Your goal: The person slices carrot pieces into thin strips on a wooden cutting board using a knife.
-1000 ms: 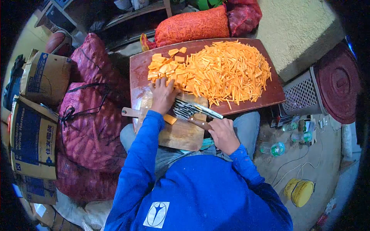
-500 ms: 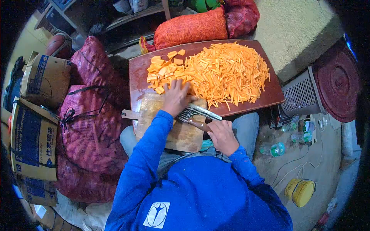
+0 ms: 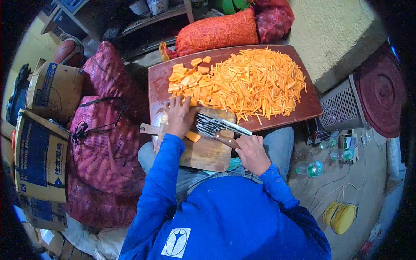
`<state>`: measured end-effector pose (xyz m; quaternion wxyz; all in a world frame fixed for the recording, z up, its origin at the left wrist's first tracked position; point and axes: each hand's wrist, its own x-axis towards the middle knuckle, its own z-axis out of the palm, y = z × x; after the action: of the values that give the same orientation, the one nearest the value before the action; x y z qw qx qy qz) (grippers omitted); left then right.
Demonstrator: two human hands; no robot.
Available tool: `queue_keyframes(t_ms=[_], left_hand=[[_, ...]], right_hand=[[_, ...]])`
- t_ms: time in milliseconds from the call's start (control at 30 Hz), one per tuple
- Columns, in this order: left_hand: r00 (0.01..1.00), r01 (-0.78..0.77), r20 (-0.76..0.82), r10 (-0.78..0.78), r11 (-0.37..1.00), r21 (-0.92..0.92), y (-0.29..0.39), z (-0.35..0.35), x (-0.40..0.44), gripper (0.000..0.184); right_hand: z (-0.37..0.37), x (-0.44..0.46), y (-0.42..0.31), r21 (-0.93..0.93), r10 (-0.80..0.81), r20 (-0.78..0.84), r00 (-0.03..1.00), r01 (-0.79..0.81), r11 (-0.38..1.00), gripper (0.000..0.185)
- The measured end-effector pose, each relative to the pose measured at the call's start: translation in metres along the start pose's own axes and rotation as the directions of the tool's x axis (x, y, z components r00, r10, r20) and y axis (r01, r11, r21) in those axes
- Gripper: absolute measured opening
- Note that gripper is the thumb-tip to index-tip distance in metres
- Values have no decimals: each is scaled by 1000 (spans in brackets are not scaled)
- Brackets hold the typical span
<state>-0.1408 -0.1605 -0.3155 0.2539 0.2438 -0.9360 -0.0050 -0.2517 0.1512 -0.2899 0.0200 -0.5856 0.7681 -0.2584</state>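
My right hand (image 3: pixel 253 152) is wrapped round the wooden handle of a knife (image 3: pixel 212 127), whose dark-and-light patterned blade lies over the wooden cutting board (image 3: pixel 207 155). At the board's upper left is my left hand (image 3: pixel 179 116), its fingers spread at the near edge of the orange slices (image 3: pixel 189 81). An orange piece (image 3: pixel 192 136) lies on the board below the left palm, near the blade. Behind the knife, a big heap of thin orange strips (image 3: pixel 260 82) covers much of the red-brown table (image 3: pixel 157 82).
A red mesh sack (image 3: pixel 216 31) lies behind the table. Large purple-red mesh sacks (image 3: pixel 108 147) and cardboard boxes (image 3: pixel 41 160) stand at left. At right are a grey perforated basket (image 3: pixel 342 106), a plastic bottle (image 3: pixel 315 169) and a yellow bucket (image 3: pixel 340 217).
My left hand has moved left, away from the blade, back toward the slices. An orange piece hidden half a second ago shows on the board again. The right hand still holds the knife.
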Motion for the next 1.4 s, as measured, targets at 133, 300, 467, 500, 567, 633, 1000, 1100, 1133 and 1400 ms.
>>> queue_keyframes(t_ms=[133,300,467,500,567,633,1000,1100,1133,1400], left_hand=[[999,2,-44,-4,999,-48,6,-4,11,65],[994,-75,77,80,995,-62,21,-3,12,59],[990,-95,-104,93,995,-9,-2,2,21,41],[990,-103,-95,101,995,-12,-8,1,18,41],[991,-109,-82,108,994,-13,-19,0,7,42],[996,-55,-84,40,981,-188,-25,2,-13,57],[990,127,-19,-137,956,-264,7,-52,-107,42],[990,141,41,-135,947,-290,27,-53,-114,45],[988,155,68,-141,946,-283,32,-53,-115,45],[988,149,86,-129,946,-287,30,-46,-118,39]], right_hand=[[-1,0,-1,-36,-11,1,1000,11,999,32],[-3,-1,-3,-58,-5,3,1000,6,998,33],[-5,-1,-2,-43,-10,8,1000,11,999,33],[-6,-1,-2,-41,-13,8,1000,14,999,33],[-12,-1,-2,62,42,19,999,-43,997,39],[-21,-2,-1,82,70,-17,997,-68,994,43],[-9,-87,101,-228,473,59,879,-449,864,60],[2,-89,108,-261,510,-36,859,-501,825,57],[3,-86,109,-235,523,-23,852,-513,826,57],[8,-90,121,-175,495,-40,868,-494,852,64]])
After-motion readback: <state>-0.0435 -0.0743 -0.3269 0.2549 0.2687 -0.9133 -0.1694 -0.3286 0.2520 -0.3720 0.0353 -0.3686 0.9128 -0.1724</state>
